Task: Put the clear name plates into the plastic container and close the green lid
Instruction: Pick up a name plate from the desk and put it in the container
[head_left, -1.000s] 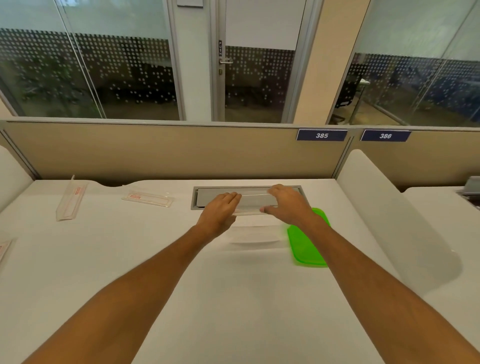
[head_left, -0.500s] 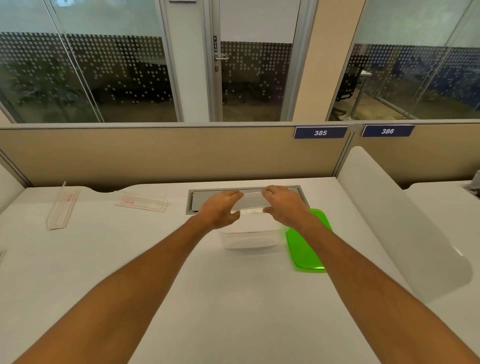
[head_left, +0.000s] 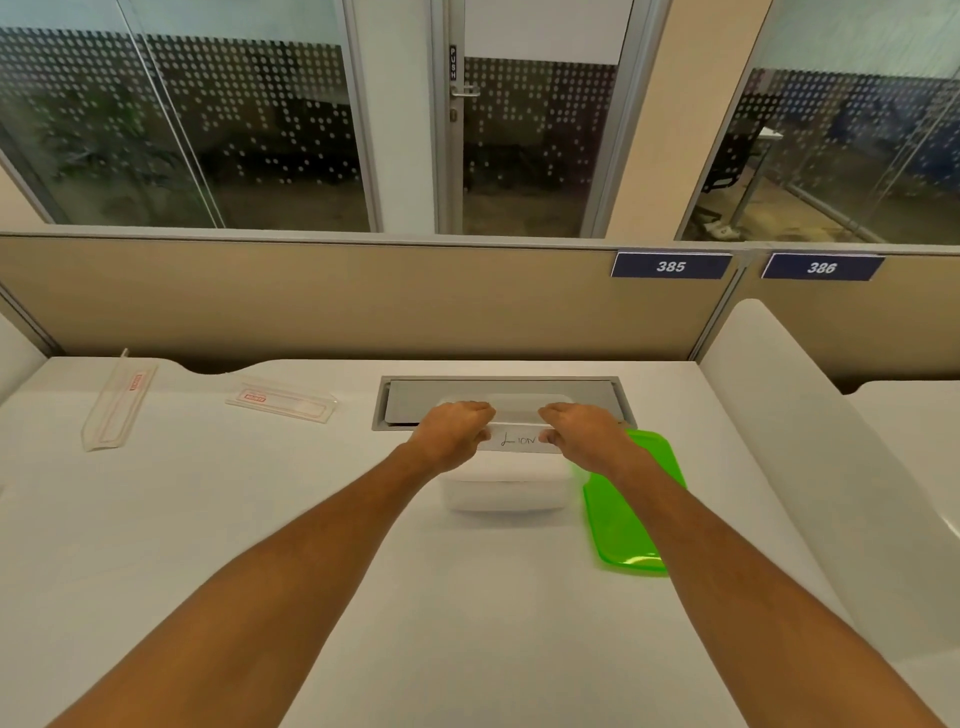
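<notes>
— Over the middle of the desk (head_left: 311, 519), what are the hands holding?
— A clear name plate (head_left: 519, 440), long and narrow, with handwritten letters that read upside down. The left hand (head_left: 453, 432) pinches its left end, the right hand (head_left: 587, 435) its right end, fingers closed on it. It sits level right above the open plastic container (head_left: 504, 491).
— And the container?
— Frosted, rounded corners. Whether the plate touches its rim, I cannot tell. The hands cover both plate ends.
— Where is the lid?
— The green lid (head_left: 626, 519) lies flat at three o'clock of the container, just beside it, partly under the right forearm.
— Any other plates?
— Two more clear plates with red markings, toward ten o'clock: one (head_left: 280, 402) lying crosswise, one (head_left: 118, 402) farther left, lengthwise. Their print is too small to read. A grey hatch (head_left: 498, 395) at twelve o'clock is partly hidden by the hands.
</notes>
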